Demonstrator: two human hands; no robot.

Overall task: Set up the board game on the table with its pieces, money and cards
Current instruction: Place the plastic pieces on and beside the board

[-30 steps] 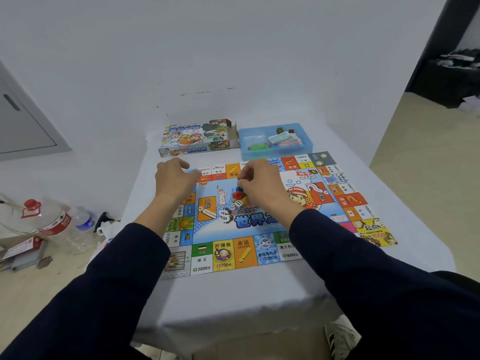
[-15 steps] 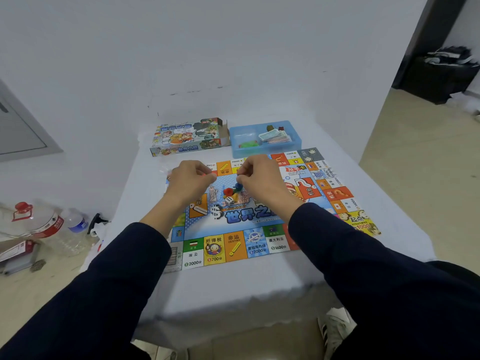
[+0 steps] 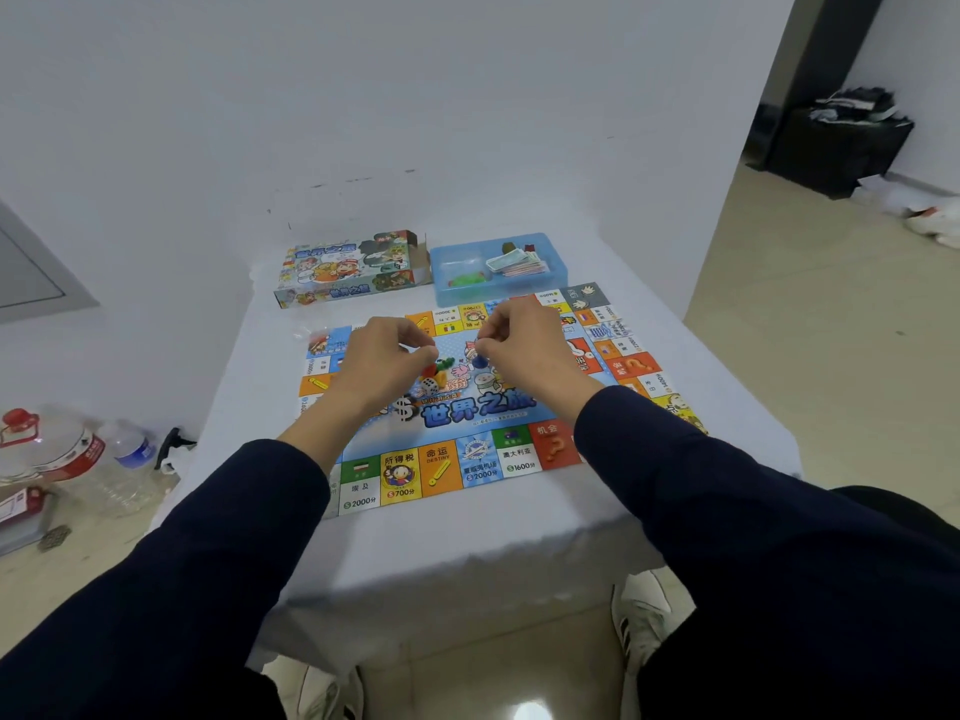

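Observation:
The colourful game board (image 3: 467, 459) lies flat on the white-covered table (image 3: 467, 543). At its centre sits a small pile: a white die (image 3: 428, 385) and red (image 3: 429, 370), green (image 3: 445, 363) and yellow pieces. My left hand (image 3: 384, 363) hovers over the pile with fingers curled and thumb against forefinger; whether it holds anything is hidden. My right hand (image 3: 524, 350) pinches the top of a blue piece (image 3: 480, 362). Behind the board, the blue tray (image 3: 550, 280) holds paper money and cards (image 3: 517, 265) and green bits. The game box (image 3: 353, 267) lies to its left.
Clear plastic bottles (image 3: 62, 449) and a small box stand on the floor at the left. A dark cabinet (image 3: 841, 148) with clutter is at the far right. My shoes (image 3: 639, 615) show under the table's near edge. A wall runs right behind the table.
Both hands have stayed over the pile at the board's centre, fingers working. The view has shifted, so the board now appears more to the left.

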